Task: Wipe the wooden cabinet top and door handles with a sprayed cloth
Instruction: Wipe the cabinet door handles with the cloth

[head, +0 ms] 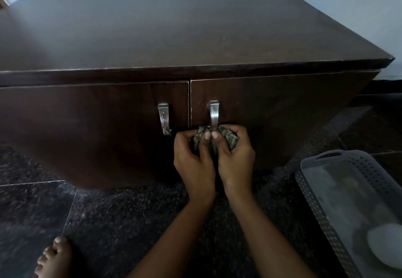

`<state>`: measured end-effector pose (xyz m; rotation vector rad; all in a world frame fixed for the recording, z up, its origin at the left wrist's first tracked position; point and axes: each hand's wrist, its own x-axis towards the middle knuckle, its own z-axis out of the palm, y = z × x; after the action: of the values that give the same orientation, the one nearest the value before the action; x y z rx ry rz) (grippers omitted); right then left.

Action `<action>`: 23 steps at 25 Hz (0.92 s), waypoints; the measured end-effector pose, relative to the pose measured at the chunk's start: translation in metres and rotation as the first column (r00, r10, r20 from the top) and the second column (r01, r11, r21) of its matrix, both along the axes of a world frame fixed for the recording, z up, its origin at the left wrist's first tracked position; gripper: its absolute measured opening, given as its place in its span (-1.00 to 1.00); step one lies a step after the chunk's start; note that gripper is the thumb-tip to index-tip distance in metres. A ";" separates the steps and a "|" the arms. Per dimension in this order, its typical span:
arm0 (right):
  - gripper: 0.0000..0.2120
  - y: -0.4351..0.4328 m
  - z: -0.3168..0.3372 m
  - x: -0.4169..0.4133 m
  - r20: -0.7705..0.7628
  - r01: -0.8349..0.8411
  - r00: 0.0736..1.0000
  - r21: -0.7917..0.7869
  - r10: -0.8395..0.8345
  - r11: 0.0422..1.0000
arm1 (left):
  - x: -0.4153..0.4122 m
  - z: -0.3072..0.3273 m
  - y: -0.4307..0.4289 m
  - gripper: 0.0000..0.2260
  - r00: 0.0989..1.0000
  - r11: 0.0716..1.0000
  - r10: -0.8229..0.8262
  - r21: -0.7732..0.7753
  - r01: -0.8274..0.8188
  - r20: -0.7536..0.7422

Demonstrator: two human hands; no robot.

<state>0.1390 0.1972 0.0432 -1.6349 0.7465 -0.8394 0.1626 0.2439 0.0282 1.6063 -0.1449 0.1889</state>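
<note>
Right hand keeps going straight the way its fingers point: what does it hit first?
Likely the right door handle: the right hand holds the cloth around its lower end. Behind lies the door; depth unclear.

No writing, label, brand, number or sign can be read anywhere here.
</note>
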 end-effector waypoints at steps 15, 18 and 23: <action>-0.85 0.053 0.033 -0.005 0.055 -0.180 0.982 0.028 0.178 0.983 | 0.007 0.029 0.064 -0.84 0.994 0.992 -0.105 -0.062 0.105 0.013; -0.89 0.058 0.051 0.013 0.072 -0.127 0.988 -0.118 0.136 0.985 | 0.026 0.046 0.070 -0.89 0.994 0.992 -0.093 -0.081 0.098 0.061; -0.88 0.060 0.063 0.033 0.005 -0.029 1.000 -0.077 0.030 0.997 | 0.047 0.057 0.073 -0.91 0.994 0.995 -0.095 -0.002 0.095 0.049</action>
<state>0.1721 0.2570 0.1062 -1.7066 0.6912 -0.8610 0.2095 0.3173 0.0851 1.5876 -0.2584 0.1546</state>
